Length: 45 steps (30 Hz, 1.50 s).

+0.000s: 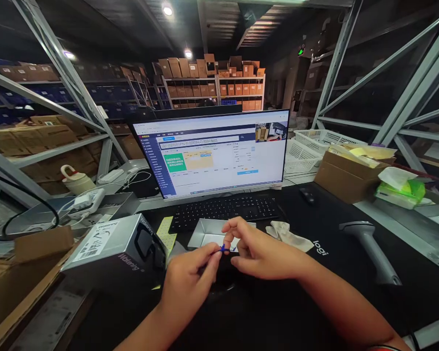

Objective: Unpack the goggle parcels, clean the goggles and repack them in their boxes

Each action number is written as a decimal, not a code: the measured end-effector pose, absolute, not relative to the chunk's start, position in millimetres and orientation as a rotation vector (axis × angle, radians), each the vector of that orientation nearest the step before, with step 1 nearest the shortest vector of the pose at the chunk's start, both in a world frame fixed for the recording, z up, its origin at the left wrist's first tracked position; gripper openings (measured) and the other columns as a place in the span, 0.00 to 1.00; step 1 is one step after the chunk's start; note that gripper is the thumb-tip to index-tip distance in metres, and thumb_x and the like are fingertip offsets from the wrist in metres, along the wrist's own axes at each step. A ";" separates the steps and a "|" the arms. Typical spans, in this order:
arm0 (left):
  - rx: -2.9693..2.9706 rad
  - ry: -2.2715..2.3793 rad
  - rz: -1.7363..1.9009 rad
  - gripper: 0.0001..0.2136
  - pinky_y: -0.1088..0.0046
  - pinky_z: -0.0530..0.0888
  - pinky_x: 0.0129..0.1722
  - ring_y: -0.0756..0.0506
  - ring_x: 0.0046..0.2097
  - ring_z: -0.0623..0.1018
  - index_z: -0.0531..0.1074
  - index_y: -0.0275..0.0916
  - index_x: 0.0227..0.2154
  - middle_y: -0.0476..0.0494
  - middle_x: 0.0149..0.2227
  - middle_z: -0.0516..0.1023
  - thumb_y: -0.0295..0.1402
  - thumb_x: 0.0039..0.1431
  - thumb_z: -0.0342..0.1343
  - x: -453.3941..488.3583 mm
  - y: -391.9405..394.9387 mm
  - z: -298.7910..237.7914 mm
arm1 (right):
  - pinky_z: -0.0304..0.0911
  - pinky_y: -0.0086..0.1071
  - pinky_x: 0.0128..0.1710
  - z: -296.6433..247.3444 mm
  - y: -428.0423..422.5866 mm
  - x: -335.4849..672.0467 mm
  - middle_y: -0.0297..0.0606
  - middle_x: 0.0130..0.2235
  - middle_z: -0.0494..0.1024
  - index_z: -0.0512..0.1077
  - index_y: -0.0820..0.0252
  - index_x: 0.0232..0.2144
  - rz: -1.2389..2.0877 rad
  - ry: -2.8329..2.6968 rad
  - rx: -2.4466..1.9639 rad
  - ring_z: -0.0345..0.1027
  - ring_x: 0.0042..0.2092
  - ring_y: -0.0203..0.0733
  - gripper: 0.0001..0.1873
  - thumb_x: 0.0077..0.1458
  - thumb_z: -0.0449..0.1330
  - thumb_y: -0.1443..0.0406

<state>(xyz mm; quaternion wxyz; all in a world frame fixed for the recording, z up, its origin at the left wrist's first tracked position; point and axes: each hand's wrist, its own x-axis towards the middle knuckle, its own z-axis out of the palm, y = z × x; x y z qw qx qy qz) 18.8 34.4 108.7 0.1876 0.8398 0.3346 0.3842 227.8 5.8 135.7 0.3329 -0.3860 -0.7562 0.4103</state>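
Note:
My left hand (192, 275) is closed, thumb and forefinger pinching a thin blue strip (224, 249) that looks like a small tie. Close on its right is my right hand (263, 248), fingers curled and thumb held apart from them; one fingertip seems to touch the strip. Behind both hands lies a shallow, open light-grey box (201, 234), partly covered by them. Left of my left hand, a dark box printed "Wakening" (124, 248) shows a goggle picture and a white label.
A keyboard (223, 209) and a lit monitor (223, 156) stand behind. A crumpled cloth (290, 236), mouse (307, 196) and barcode scanner (373, 251) lie to the right. Beyond them are a carton (346, 178) and white baskets (302, 153). An open carton (32, 287) is at left.

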 end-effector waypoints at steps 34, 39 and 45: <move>1.334 0.718 0.688 0.21 0.82 0.49 0.18 0.59 0.16 0.55 0.75 0.34 0.29 0.54 0.14 0.66 0.50 0.49 0.68 11.5 50.8 117.5 | 0.61 0.26 0.21 111.9 -7.7 191.5 0.31 0.25 0.76 0.73 0.58 0.28 0.598 -1.627 -1.056 0.69 0.22 0.34 0.07 0.48 0.70 0.66; 1.334 0.716 0.701 0.20 0.82 0.50 0.18 0.58 0.16 0.55 0.74 0.34 0.30 0.54 0.14 0.66 0.48 0.50 0.68 12.3 49.9 115.1 | 0.63 0.25 0.20 110.4 -6.8 193.5 0.33 0.30 0.80 0.75 0.57 0.32 0.510 -1.599 -1.073 0.71 0.22 0.34 0.07 0.51 0.70 0.64; 1.327 0.717 0.720 0.20 0.82 0.53 0.19 0.58 0.16 0.57 0.74 0.34 0.29 0.56 0.13 0.64 0.49 0.50 0.68 14.2 49.2 114.8 | 0.74 0.31 0.37 112.3 -7.5 197.1 0.37 0.35 0.84 0.79 0.55 0.37 0.147 -1.798 -0.874 0.79 0.36 0.41 0.04 0.59 0.66 0.69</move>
